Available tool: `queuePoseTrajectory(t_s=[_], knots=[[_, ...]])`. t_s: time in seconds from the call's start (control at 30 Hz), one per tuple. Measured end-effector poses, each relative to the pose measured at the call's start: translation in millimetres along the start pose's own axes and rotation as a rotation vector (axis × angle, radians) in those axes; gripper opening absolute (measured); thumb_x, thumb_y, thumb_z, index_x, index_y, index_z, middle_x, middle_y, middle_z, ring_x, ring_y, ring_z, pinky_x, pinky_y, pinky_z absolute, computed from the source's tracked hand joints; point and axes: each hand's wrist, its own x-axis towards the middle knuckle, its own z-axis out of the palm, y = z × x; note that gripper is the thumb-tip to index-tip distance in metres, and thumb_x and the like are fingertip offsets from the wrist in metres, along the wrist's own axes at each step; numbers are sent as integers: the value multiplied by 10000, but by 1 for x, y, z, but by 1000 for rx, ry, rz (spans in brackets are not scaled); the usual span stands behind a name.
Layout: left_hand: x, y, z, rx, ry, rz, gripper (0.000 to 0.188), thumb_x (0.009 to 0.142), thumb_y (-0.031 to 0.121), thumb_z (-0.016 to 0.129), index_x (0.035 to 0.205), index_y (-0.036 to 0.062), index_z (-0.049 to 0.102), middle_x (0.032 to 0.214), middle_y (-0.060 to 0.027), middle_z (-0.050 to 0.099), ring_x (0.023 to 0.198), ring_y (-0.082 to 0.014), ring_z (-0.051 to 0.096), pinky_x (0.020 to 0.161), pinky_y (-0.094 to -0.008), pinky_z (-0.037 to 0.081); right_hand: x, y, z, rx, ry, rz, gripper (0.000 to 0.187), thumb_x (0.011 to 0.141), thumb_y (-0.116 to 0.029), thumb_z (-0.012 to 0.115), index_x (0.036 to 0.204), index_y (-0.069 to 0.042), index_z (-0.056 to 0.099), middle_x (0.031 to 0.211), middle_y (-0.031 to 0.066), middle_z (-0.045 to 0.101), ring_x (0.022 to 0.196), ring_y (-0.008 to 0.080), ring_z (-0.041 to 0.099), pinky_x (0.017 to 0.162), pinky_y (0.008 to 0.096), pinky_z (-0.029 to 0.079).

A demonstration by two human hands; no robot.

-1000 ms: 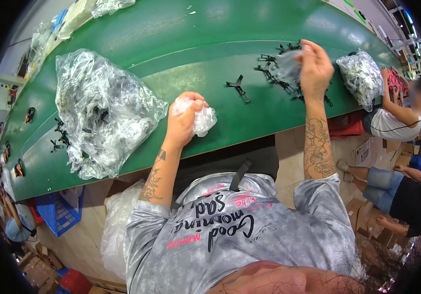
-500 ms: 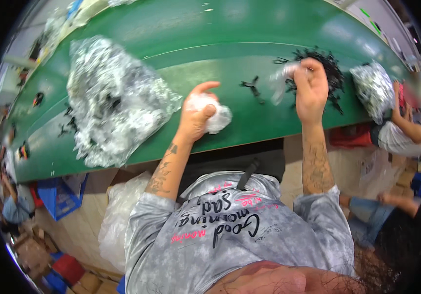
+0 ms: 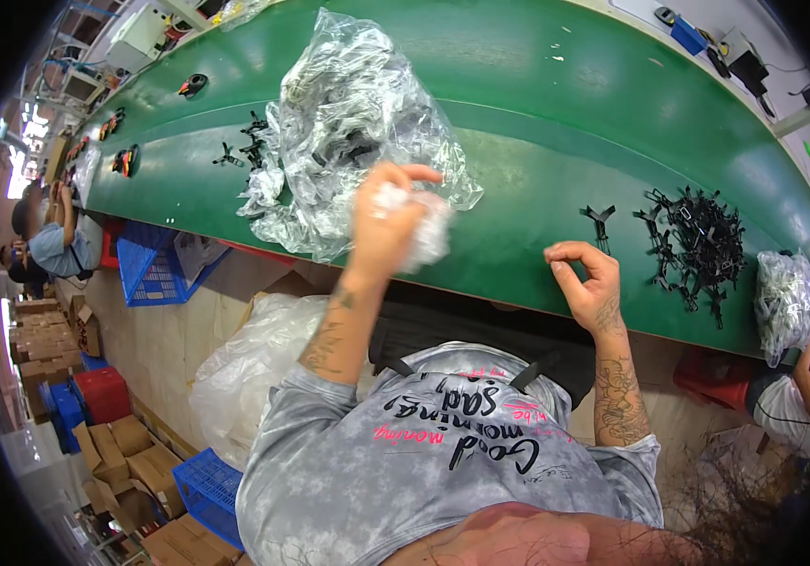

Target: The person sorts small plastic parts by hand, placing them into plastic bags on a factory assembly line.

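Observation:
My left hand (image 3: 383, 222), somewhat blurred, is closed round a crumpled bunch of clear plastic bags (image 3: 428, 236). It is held in front of a big clear sack stuffed with plastic bags (image 3: 358, 104), covering the sack's lower right part. My right hand (image 3: 592, 281) hovers by the near table edge, fingers bent, thumb and forefinger slightly apart, with nothing visible in it. Just beyond it lies one black Y-shaped plastic part (image 3: 600, 224). To its right is a heap of similar black parts (image 3: 707, 245).
The green table (image 3: 518, 170) curves across the view. A few black parts (image 3: 252, 141) lie left of the sack, with orange-and-black items (image 3: 125, 160) farther left. A filled clear bag (image 3: 785, 304) stands at the right, beside a co-worker (image 3: 796, 401). Blue crates (image 3: 208, 491) and cardboard boxes (image 3: 131, 457) stand on the floor.
The view has swung left. My right hand has come away from the black heap toward the near edge, and its clear plastic no longer shows. My left hand has moved toward the sack.

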Motion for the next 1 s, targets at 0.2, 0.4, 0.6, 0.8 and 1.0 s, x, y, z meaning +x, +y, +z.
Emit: queuePoseTrajectory(t_s=[0.2, 0.4, 0.6, 0.8, 1.0], knots=[[32, 67, -49, 1494, 245, 85, 378, 861, 215, 746, 1167, 1, 686, 978, -181, 739, 822, -315, 733, 704, -418, 568, -15, 21, 1, -109, 29, 110, 63, 882, 4, 673, 936, 15, 704, 847, 90, 722, 727, 142, 682, 683, 273, 536], [55, 59, -77, 1831, 601, 129, 491, 868, 352, 770, 1217, 36, 632, 1066, -189, 715, 979, -403, 689, 840, -493, 547, -12, 22, 7, -169, 43, 62, 67, 867, 8, 667, 929, 4, 694, 833, 105, 700, 697, 173, 666, 644, 289, 526], [58, 78, -88, 1946, 537, 75, 440, 857, 187, 670, 1292, 121, 663, 1095, -172, 715, 1000, -390, 692, 857, -483, 553, -14, 23, 4, -223, 34, 42, 80, 853, 2, 661, 926, -11, 690, 833, 111, 694, 693, 208, 658, 628, 312, 522], [66, 74, -110, 1956, 505, 69, 334, 819, 164, 656, 1131, 149, 777, 1071, -174, 678, 987, -357, 685, 865, -445, 552, -12, 20, 4, -241, 34, 68, 82, 840, 3, 662, 916, -7, 689, 854, 123, 701, 735, 268, 670, 664, 346, 530], [30, 95, -65, 1648, 351, 715, 193, 900, 145, 764, 1034, 12, 722, 1019, -121, 675, 863, -239, 669, 752, -354, 527, -10, 25, 4, -266, 41, 47, 67, 841, -8, 666, 902, -4, 692, 872, 129, 711, 777, 287, 683, 698, 348, 538]])
